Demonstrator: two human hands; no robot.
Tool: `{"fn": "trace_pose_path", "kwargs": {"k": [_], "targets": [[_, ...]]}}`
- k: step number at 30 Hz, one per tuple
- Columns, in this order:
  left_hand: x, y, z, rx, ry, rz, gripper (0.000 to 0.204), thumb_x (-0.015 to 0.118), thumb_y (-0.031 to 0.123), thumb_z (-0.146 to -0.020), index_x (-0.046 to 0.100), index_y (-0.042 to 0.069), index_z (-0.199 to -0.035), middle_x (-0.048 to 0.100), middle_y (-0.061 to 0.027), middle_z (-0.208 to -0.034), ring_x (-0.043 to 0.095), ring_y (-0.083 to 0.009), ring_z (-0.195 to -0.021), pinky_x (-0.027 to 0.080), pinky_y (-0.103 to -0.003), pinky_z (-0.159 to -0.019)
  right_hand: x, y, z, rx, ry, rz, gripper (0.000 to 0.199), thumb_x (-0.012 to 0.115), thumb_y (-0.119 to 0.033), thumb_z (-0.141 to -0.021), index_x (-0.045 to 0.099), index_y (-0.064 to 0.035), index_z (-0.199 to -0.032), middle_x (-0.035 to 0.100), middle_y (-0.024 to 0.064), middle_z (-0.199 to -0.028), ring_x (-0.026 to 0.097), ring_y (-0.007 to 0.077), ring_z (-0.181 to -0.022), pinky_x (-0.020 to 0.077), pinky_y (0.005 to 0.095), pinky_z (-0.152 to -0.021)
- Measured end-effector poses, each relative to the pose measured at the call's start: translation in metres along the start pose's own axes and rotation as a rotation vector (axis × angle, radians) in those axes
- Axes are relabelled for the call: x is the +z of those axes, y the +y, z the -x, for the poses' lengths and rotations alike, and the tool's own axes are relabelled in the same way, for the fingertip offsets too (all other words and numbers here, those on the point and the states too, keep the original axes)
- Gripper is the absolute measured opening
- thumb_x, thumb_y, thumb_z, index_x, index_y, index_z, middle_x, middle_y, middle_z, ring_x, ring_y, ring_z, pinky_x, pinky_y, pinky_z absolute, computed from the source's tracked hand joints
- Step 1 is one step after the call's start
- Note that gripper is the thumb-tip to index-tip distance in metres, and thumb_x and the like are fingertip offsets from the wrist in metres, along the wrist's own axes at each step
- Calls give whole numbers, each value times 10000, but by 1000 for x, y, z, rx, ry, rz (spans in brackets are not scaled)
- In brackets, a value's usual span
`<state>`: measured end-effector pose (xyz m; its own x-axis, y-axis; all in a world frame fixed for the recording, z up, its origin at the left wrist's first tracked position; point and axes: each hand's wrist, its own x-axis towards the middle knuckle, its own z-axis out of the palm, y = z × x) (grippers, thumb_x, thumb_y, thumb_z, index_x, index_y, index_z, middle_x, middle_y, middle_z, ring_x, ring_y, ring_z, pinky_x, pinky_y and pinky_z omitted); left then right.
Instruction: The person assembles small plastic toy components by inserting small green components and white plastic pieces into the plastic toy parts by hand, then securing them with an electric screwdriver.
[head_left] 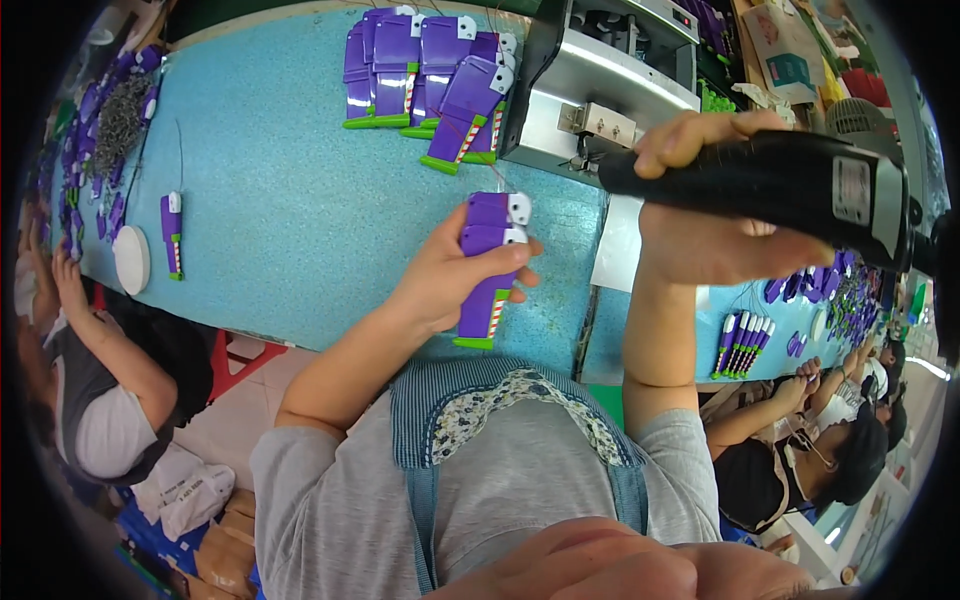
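My left hand (440, 270) is closed around a purple plastic piece (485, 212) with white ends, a green foot and a red-and-white striped edge. It looks like two pieces overlapping, and a thin wire trails from the top. My right hand (690, 240) grips a black electric screwdriver (780, 180), held almost level. Its nose points left, beside the small metal outlet block (605, 125) of a grey screw feeder (560, 85). The screwdriver's bit is hard to make out. Beyond my left hand lies a heap of similar purple pieces (395, 55).
A blue mat (300, 200) covers the table. At left lie a single purple piece (171, 235), a white round lid (131, 260) and a tangle of dark wires (120, 125). A row of purple pieces (742, 340) stands at right. Other people sit along both sides.
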<state>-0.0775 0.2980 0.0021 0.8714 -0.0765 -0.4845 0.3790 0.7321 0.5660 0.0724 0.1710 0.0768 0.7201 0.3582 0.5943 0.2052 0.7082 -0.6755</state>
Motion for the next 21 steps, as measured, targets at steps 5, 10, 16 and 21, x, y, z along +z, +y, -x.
{"fn": "trace_pose_path", "kwargs": {"k": [5,10,16,21], "targets": [[16,-6,-4,-11,-3,18,448,659,35,-837,439,58,-1227,622,-138,-1084,661,-278,-938,574,-343,-654,15,-16,23,24,-6,5,1000,477,-875,-637,469,-26,-1166,596,185,-744,576,253,-612,475,352,-583],[24,-7,-6,-6,-29,-5,461,653,19,-836,434,57,-1239,617,-114,-1094,653,-275,-977,573,-338,-675,22,-17,35,32,-7,197,913,341,-849,-745,458,-27,-1123,569,153,-721,538,235,-544,463,364,-556],[27,-5,-5,-31,5,7,416,633,-12,-831,434,58,-1189,618,-91,-1070,666,-234,-919,553,-322,-661,18,-11,40,68,-33,27,960,593,-802,-633,490,3,-1146,614,203,-783,587,276,-688,492,379,-633],[24,-7,-7,-28,17,16,405,639,5,-835,442,56,-1185,620,-93,-1062,669,-233,-906,550,-322,-662,16,-6,40,48,-24,-2,959,580,-808,-633,494,-11,-1158,612,201,-776,585,281,-663,495,374,-602]]}}
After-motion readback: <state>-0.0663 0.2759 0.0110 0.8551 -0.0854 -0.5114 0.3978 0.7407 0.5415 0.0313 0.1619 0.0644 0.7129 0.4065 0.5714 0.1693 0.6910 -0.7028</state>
